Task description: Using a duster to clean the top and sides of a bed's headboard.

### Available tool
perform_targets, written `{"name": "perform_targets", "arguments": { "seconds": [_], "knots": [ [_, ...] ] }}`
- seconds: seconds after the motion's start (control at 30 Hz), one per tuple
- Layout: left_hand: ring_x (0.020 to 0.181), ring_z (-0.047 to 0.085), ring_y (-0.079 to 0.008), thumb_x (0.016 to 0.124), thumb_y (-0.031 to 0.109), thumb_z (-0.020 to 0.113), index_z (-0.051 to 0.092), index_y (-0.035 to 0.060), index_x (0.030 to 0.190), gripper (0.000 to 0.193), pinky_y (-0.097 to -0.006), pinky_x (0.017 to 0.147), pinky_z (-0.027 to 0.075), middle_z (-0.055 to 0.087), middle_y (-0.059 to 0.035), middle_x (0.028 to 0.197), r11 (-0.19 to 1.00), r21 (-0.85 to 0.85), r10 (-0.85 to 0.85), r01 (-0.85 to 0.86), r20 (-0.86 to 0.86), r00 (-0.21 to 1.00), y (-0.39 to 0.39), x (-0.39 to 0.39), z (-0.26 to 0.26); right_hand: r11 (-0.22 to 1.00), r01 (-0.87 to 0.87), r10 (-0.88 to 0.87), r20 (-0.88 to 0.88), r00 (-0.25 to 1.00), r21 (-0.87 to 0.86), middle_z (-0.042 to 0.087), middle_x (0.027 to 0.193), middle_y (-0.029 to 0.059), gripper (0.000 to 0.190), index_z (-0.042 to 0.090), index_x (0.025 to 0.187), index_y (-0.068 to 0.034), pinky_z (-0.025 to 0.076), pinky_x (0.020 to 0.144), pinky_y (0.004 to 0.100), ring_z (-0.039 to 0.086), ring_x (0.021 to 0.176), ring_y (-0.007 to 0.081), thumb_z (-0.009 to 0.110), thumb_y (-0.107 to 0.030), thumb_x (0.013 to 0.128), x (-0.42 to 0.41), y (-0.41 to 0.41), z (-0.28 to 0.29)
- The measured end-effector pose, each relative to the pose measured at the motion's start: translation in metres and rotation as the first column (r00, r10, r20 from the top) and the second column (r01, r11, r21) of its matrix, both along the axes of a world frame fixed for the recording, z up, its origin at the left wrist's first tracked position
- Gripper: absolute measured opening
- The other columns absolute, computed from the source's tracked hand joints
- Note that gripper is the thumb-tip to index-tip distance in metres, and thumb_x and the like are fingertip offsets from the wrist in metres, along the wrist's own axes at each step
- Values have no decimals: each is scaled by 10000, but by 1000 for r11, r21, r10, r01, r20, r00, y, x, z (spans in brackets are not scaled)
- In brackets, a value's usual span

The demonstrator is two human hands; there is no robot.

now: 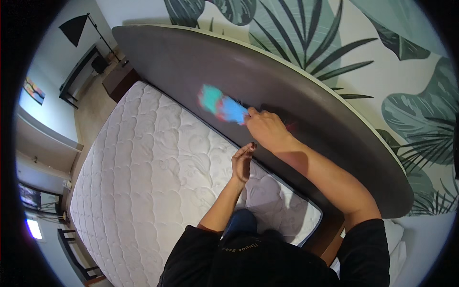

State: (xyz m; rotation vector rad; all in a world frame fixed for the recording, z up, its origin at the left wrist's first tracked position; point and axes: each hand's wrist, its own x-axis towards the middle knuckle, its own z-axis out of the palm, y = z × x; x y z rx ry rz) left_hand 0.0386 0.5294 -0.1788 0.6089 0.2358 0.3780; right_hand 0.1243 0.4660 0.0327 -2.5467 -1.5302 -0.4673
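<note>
My right hand (269, 130) is closed around the handle end of a fluffy duster (227, 107), whose turquoise, pink and blue head is blurred. The duster lies over the dark padded headboard (200, 64); whether it touches the surface I cannot tell. Lower and to the left, my left hand (244, 161) is raised near the headboard's lower edge, its fingers extended and holding nothing. Beneath it is the bare white quilted mattress (161, 161), and my knees are on or beside the mattress near its corner.
Behind the headboard stands a wall with a leaf pattern (358, 43). A brown nightstand (120, 80) is at the mattress's far corner, with a black-shaded floor lamp (75, 30) beyond. White bedding (396, 244) lies at the lower right, beside a brown wooden surface (324, 233).
</note>
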Motion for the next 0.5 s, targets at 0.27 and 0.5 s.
{"name": "perform_targets", "arguments": {
  "seconds": [0.27,0.5],
  "knots": [
    [370,316,-28,880,176,551,581,119,970,111,-175,321,226,456,42,533,992,-100,-105,76,-334,937,30,-17,7,967,34,-52,-66,996,-252,651,845,153,143,674,780,-47,522,684,377,645,803,295,544,-90,738,19,44,-22],
    [1014,486,-190,863,113,479,287,95,1299,477,-331,920,376,457,-105,1147,984,118,168,-134,-356,919,56,3,14,775,-96,-110,-283,953,-625,596,924,152,228,573,987,-8,526,635,398,636,730,306,497,-87,787,26,95,-43]
  ]
}}
